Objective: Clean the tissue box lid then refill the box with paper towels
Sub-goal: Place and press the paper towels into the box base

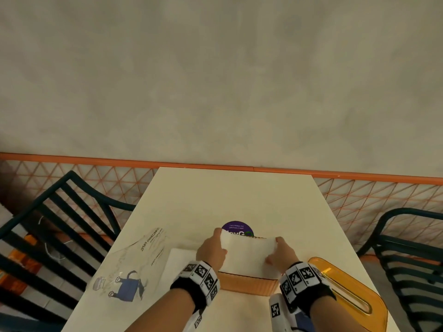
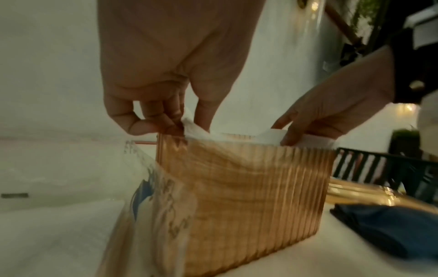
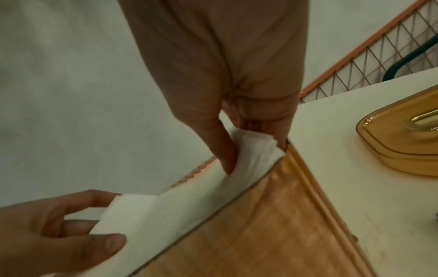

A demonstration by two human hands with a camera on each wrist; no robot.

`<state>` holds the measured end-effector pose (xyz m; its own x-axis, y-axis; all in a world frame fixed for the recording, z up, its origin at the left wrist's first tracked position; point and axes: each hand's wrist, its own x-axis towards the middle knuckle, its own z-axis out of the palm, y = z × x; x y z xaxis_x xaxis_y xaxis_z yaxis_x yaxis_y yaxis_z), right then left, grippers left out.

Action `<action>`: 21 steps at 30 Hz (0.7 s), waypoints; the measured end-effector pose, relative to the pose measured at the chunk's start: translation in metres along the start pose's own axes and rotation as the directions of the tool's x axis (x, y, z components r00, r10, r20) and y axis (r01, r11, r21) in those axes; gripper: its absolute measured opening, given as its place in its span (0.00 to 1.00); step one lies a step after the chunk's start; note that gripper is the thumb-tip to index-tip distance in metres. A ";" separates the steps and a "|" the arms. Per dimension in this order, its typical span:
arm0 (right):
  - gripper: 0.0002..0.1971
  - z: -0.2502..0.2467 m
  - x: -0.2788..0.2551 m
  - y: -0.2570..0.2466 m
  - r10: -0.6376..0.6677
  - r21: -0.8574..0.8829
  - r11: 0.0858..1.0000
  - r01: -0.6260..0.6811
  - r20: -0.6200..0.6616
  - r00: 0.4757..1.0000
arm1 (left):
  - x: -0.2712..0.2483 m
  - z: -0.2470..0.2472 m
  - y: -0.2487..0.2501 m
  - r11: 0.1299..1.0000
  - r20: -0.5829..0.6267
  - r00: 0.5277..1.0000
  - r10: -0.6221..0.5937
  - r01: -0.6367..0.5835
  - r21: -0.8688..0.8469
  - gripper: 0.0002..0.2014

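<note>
A stack of white paper towels sits in the open top of the amber ribbed tissue box near the table's front edge. My left hand pinches the stack's left end and my right hand pinches its right end. In the left wrist view my left hand grips the towels at the rim of the box. In the right wrist view my right hand holds the towels at the box's corner. The amber lid lies on the table to the right of the box.
A clear printed plastic wrapper lies to the left of the box on the white table. A purple round sticker shows behind the towels. A dark blue cloth lies at the front right. Dark slatted chairs flank the table.
</note>
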<state>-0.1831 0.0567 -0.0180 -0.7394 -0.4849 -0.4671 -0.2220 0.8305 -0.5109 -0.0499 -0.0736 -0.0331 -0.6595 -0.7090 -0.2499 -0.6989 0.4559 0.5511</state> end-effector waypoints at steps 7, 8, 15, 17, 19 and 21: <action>0.37 0.006 -0.007 -0.005 -0.251 -0.268 0.941 0.209 -0.134 0.959 | -0.003 0.006 0.003 0.909 -0.103 0.971 0.218 -0.163 0.382 0.34; 0.35 0.006 -0.008 -0.006 -0.339 -0.331 0.903 0.274 -0.157 0.928 | -0.003 0.005 0.003 0.870 -0.093 0.954 0.286 -0.218 0.442 0.32; 0.28 0.013 -0.003 -0.004 -0.317 -0.536 0.747 0.394 0.234 0.919 | 0.006 0.002 -0.001 0.779 0.314 0.934 0.172 -0.324 0.537 0.32; 0.28 0.018 0.000 -0.001 -0.269 -0.548 0.755 0.361 0.244 0.932 | 0.008 0.005 -0.003 0.782 0.326 0.932 0.160 -0.321 0.534 0.32; 0.28 0.021 0.000 0.001 -0.244 -0.554 0.757 0.348 0.254 0.936 | 0.009 0.008 -0.005 0.789 0.324 0.933 0.157 -0.315 0.527 0.31; 0.29 0.021 -0.002 0.002 -0.247 -0.548 0.760 0.349 0.253 0.935 | 0.009 0.008 -0.005 0.801 0.316 0.936 0.155 -0.306 0.514 0.30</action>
<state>-0.1686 0.0537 -0.0330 -0.4759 -0.7283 -0.4931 -0.7751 0.6122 -0.1561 -0.0543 -0.0780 -0.0451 -0.8132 -0.4228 -0.4000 -0.5001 0.8591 0.1087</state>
